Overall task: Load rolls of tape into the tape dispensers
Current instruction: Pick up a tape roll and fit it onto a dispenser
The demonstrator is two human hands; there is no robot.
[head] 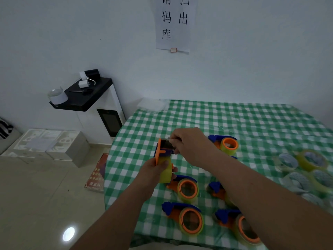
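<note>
Head view: L hand [154, 169] grips dispenser [163, 152] w/ roll [166, 171] above table [234, 120]; R hand [189, 146] fingers pinch tape end at blade. Risk: tape sticks back or tears if pinch slips.

Six tape dispensers [187, 188] in all — one held, five lying — about five loose tape rolls [288, 162], two hands [189, 143].

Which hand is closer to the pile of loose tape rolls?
Right. The right hand is at the held dispenser, nearer the loose rolls; the left hand grips it farther away.
</note>
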